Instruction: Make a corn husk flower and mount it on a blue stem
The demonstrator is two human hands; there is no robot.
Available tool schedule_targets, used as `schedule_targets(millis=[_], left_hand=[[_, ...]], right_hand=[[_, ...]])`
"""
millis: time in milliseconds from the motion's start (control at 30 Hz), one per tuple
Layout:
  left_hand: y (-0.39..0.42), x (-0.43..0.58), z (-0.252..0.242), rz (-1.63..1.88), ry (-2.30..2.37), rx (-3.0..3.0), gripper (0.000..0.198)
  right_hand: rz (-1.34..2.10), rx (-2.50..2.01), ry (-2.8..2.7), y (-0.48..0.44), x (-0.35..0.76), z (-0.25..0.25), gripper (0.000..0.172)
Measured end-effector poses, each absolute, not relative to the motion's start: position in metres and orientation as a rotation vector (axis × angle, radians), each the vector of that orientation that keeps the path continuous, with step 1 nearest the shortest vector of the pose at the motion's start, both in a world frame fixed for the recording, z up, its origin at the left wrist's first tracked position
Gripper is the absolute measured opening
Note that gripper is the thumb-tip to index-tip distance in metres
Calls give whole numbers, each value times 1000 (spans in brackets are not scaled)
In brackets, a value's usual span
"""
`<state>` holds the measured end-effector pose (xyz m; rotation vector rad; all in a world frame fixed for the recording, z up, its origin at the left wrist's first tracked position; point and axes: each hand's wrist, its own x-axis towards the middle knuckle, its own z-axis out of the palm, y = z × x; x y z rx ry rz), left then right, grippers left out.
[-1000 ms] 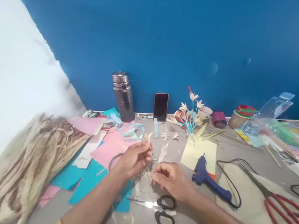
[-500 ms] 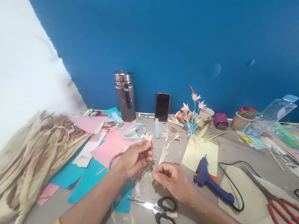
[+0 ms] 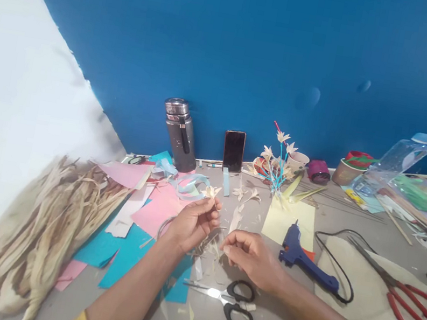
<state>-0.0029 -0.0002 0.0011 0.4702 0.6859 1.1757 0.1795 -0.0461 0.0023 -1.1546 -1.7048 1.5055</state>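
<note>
A small cream flower of dried husk (image 3: pixel 212 191) is pinched between the thumb and fingers of my left hand (image 3: pixel 194 225), its petals pointing up. My right hand (image 3: pixel 247 254) is to the right, thumb and fingers curled together low over husk scraps (image 3: pixel 211 244); whatever is between its fingertips is too small to make out. Black-handled scissors (image 3: pixel 227 299) lie just below my hands, blades pointing left. Two loose husk flowers (image 3: pixel 253 194) rest beyond my hands. Behind them stands a bunch of similar flowers on blue stems (image 3: pixel 279 165).
Dried corn husks (image 3: pixel 46 230) are heaped at left, beside pink and blue paper (image 3: pixel 127 257). A flask (image 3: pixel 180 135) and a phone (image 3: pixel 233 151) stand by the wall. Rightward are a blue glue gun (image 3: pixel 303 260) with its cord, large red-handled shears (image 3: pixel 417 311) and a tilted plastic bottle (image 3: pixel 397 163).
The flower in my left hand has turned slightly and its petals show wider. My right hand has shifted a little to the right, partly with the slight shift of the view.
</note>
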Motion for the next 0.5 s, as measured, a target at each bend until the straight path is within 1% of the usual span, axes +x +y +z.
schedule_targets(millis=[233,500], left_hand=[[-1,-1,-1,1166,697,512,7],[-1,0,1,1170,716,501,8]], right_hand=[[1444,-1112,-1690,-45,181,0,32],[1446,-1159,-1663,-48,178,2,28]])
